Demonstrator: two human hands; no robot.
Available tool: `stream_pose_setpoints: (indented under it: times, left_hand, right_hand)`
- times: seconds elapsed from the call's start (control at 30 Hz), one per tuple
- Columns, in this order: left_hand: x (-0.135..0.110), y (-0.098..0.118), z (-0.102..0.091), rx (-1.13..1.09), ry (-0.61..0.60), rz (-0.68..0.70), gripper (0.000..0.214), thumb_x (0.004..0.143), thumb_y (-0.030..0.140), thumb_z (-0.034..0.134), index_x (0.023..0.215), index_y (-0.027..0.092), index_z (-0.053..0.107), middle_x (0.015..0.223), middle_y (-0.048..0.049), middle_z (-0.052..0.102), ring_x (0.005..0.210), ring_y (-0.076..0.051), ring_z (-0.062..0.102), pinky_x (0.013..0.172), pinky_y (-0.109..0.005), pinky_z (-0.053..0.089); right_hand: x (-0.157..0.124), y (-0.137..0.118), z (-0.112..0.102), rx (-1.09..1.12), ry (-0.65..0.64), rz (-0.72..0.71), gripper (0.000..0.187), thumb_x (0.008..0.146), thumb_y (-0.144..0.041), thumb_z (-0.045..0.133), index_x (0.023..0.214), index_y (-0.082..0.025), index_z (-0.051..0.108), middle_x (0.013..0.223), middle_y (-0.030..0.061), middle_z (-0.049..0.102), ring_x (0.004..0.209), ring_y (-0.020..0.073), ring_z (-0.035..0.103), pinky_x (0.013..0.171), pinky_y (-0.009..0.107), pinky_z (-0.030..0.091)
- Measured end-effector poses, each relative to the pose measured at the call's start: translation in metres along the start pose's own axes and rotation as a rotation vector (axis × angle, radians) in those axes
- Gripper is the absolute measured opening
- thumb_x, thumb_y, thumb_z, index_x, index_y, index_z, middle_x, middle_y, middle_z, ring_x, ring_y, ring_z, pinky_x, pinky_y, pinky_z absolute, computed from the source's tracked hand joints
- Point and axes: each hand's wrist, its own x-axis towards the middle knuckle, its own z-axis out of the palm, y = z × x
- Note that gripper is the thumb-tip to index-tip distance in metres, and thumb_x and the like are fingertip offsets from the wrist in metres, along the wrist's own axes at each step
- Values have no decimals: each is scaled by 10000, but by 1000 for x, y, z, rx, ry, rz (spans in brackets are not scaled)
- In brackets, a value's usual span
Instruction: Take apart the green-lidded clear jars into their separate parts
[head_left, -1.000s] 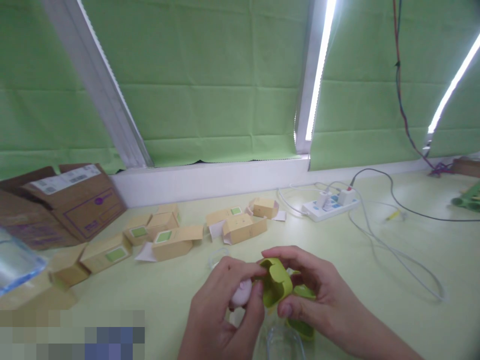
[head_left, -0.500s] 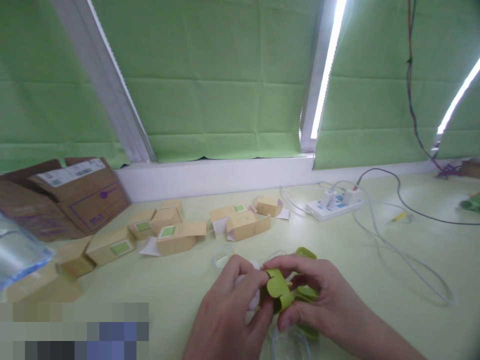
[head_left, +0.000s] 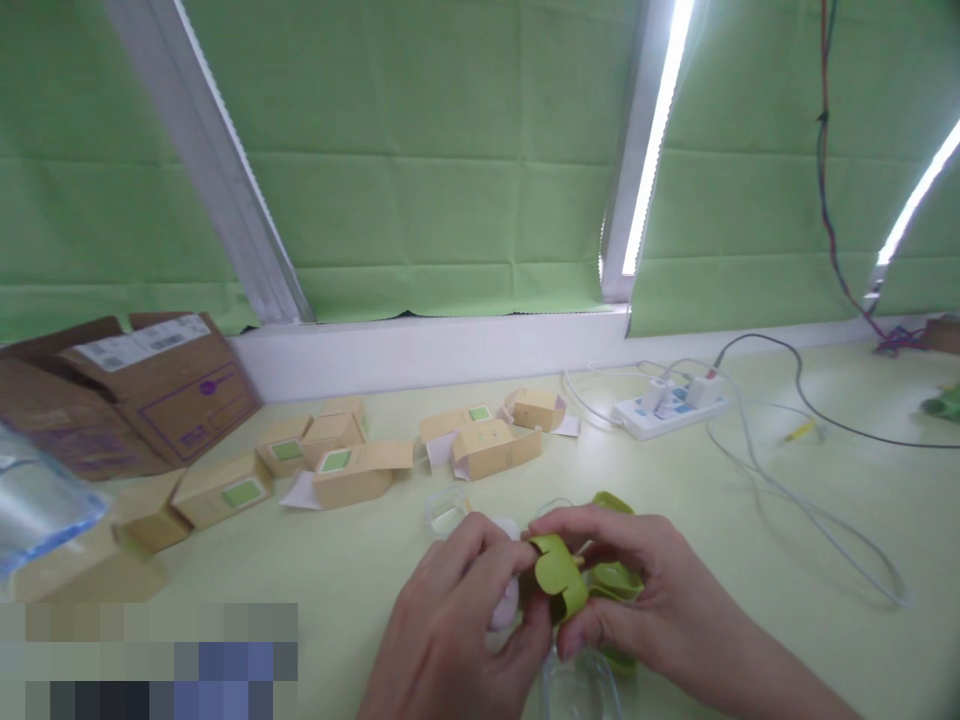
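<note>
Cardboard carton (head_left: 161,385) occupies the left edge of the frame, with a clear plastic container (head_left: 37,510) below it at the lower left. Small tan boxes (head_left: 352,470) lie scattered across the pale green tabletop (head_left: 750,560) toward the centre.

At lower centre, your left hand (head_left: 457,630) is closed around a small white rounded piece (head_left: 506,600); only a sliver of that piece shows between the fingers and thumb. Directly to its right, touching it, sits the green paper sleeve (head_left: 559,580). Your right hand (head_left: 637,600) is clamped on this sleeve, with the index finger over the top and the thumb under the lower edge.

The sleeve's open, curled end faces left toward the white piece, so its long axis runs roughly left to right, from one hand to the other. Both hands are equally near the joint, with fingertips meeting there. Both wrists enter from the bottom edge, palms turned inward.

A clear plastic shell (head_left: 577,690) lies below the hands, and a second clear piece (head_left: 446,510) lies just above the left hand.

A white power strip (head_left: 667,410) with trailing cables (head_left: 810,520) occupies the right of the frame.
</note>
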Motion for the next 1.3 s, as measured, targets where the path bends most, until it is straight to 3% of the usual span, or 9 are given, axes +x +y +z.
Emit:
stream_pose_setpoints:
  times: [0.13, 0.4, 0.63, 0.8, 1.03, 1.3]
  left_hand:
    - [0, -2, 0, -44, 22, 11, 190, 875, 88, 601, 991, 220, 674, 853, 1, 612, 764, -153, 636, 663, -255, 485]
    - [1, -4, 1, -81, -20, 13, 161, 861, 68, 602, 880, 212, 670, 809, 15, 603, 703, -110, 624, 632, -192, 473]
    - [4, -2, -3, -130, -64, 13, 174, 833, 52, 594, 824, 217, 649, 793, 25, 622, 706, -105, 631, 629, -184, 470]
    - [3, -1, -4, -91, -57, 24, 169, 847, 63, 589, 859, 226, 632, 815, 19, 621, 731, -128, 631, 640, -218, 468]
    - [0, 0, -3, 6, -32, 57, 129, 861, 88, 587, 873, 214, 612, 816, -3, 610, 740, -163, 621, 647, -268, 463]
    - [6, -5, -19, 20, 111, 58, 160, 847, 62, 597, 814, 217, 606, 727, 38, 586, 633, -106, 593, 596, -211, 451]
  right_hand:
    - [-1, -2, -1, -7, 12, 22, 548, 628, -136, 918, 1109, -307, 719, 912, -61, 755, 824, 143, 690, 782, 228, 569]
    - [-1, 3, -2, -24, 6, -1, 579, 584, -170, 947, 1102, -297, 723, 901, -47, 750, 830, 160, 685, 801, 255, 560]
    - [-1, 6, 2, -36, -6, -6, 623, 539, -251, 974, 1113, -294, 736, 875, -40, 739, 779, 152, 661, 718, 232, 555]
    - [-1, 4, 0, -49, -6, -14, 601, 569, -259, 962, 1123, -301, 732, 894, -39, 746, 796, 158, 666, 744, 238, 561]
    - [-2, -2, -2, -70, -12, -24, 520, 637, -255, 923, 1119, -273, 726, 901, -20, 755, 812, 178, 683, 787, 275, 566]
    - [1, -1, -12, -36, 83, 37, 519, 631, -203, 921, 1099, -258, 706, 991, 1, 748, 884, 196, 686, 818, 305, 545]
